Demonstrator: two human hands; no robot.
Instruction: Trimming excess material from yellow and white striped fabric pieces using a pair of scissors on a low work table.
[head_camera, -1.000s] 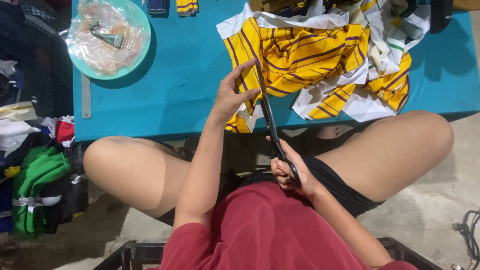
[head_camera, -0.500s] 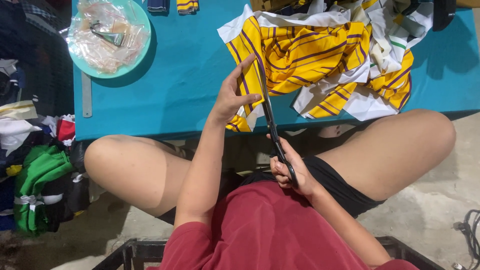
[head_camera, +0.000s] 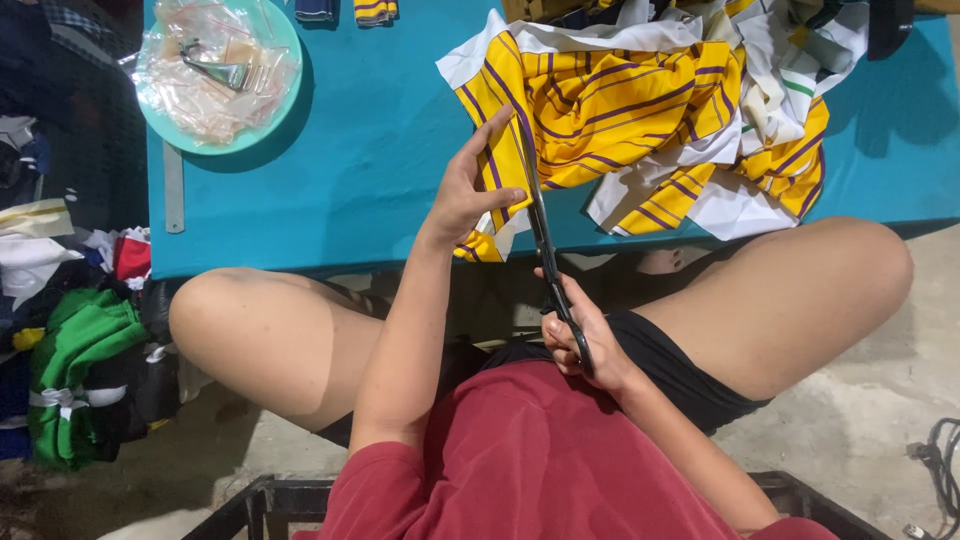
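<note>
1. Head view: the low teal table (head_camera: 330, 190) is the landmark and the largest thing; the person sits at its near edge with one bare knee on each side.
2. On the right half of the table lies the yellow fabric with purple stripes and white parts (head_camera: 640, 110), crumpled in a heap; one strip of it hangs over the near edge.
3. The left hand (head_camera: 470, 190) is closed on this strip at the near edge, thumb on top, fingers pinching the cloth and holding it up.
4. The right hand (head_camera: 580, 340), below the table edge, is closed through the handles of the long black scissors (head_camera: 545, 250); the blades point up into the cloth just right of the left hand and look nearly together.
5. To cut well, I judge the strip must stay tight and flat, the blades should follow one stripe, and the left thumb must keep away from the blade line.
6. On the far left corner of the table stands a round light-green plate with clear plastic bags and a metal clip (head_camera: 218, 75); a grey ruler (head_camera: 173, 190) lies below it. Both are well apart.
7. Left of the table, on the floor, is a pile of green, white and red clothes (head_camera: 75, 340).
8. The loose folds of the heap close to the blades could catch in the cut.
</note>
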